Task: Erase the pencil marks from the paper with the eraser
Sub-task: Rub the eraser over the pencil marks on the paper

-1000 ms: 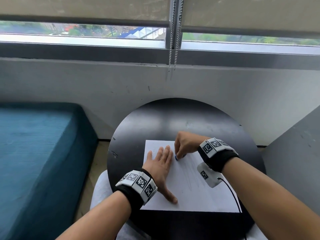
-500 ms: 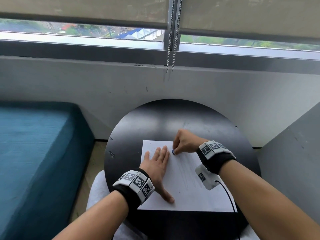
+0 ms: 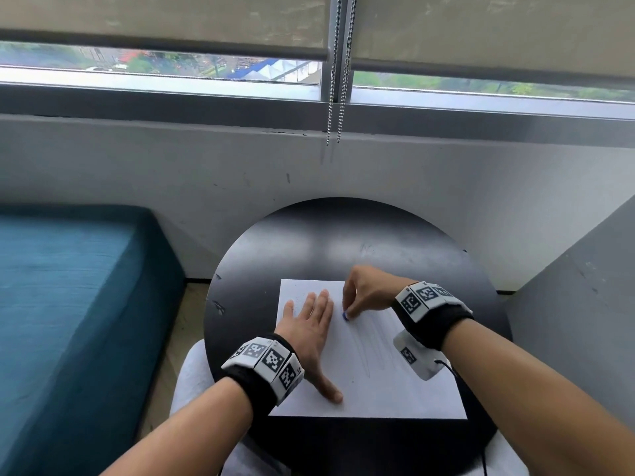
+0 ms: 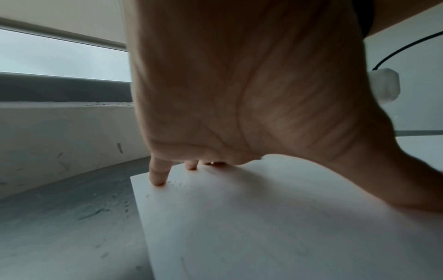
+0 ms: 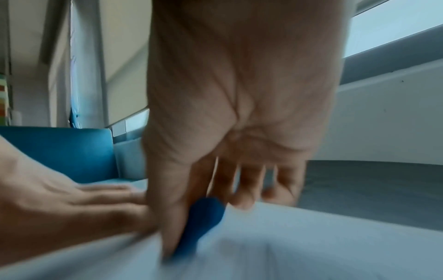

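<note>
Right fingers pinch blue eraser on paper | left fingers flat, pressing paper

left hand flat (fingers spread), paper

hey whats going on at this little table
A person is rubbing pencil marks off a white sheet of paper on a round black table. The right hand pinches a small blue eraser against the sheet, while the left hand lies flat on it. Faint grey pencil lines remain.
</note>
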{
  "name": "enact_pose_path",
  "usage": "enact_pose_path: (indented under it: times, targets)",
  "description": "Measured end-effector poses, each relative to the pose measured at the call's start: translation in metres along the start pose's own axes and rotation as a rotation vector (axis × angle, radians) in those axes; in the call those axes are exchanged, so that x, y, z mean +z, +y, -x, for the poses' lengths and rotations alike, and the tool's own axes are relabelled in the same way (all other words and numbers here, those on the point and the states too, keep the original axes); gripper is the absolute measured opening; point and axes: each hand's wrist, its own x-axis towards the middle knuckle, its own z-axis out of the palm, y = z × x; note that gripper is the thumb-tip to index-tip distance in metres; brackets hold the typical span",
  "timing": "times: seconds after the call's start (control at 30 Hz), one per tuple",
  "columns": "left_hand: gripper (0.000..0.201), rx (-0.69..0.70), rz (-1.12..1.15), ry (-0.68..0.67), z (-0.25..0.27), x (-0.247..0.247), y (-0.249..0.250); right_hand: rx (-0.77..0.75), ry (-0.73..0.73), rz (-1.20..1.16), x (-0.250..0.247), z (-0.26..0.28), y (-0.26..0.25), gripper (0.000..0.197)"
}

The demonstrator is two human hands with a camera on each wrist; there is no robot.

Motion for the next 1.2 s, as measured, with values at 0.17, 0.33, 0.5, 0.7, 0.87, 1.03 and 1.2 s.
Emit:
enact_pose_path:
  times: [0.17,0.33,0.5,0.7,0.87,1.03,1.2]
  targets:
    - [0.158,-0.002,0.008,0.001,0.000,0.001,0.001,-0.013,-0.036,-0.013,0.006,0.008,0.000,0.006]
    - [0.158,0.000,0.009,0.003,-0.001,0.001,0.000,-0.017,0.036,-0.033,0.006,0.008,0.002,0.010]
    - [0.157,0.000,0.007,0.004,-0.001,0.002,0.001,-0.051,-0.083,-0.045,0.018,0.028,-0.001,0.009]
    - [0.155,-0.007,-0.014,0.007,-0.002,0.001,0.002,-0.067,0.084,-0.049,0.018,0.026,0.001,0.010]
    - [0.155,-0.025,-0.019,-0.032,-0.002,-0.002,0.005,-0.057,-0.160,0.052,0.024,0.037,-0.003,0.012]
    - [0.154,-0.033,-0.036,-0.027,-0.002,-0.004,0.007,-0.052,0.078,-0.063,0.022,0.038,0.007,0.008]
    - [0.154,-0.035,-0.025,-0.038,0.000,-0.004,0.008,-0.059,-0.134,0.034,0.024,0.044,-0.001,0.012]
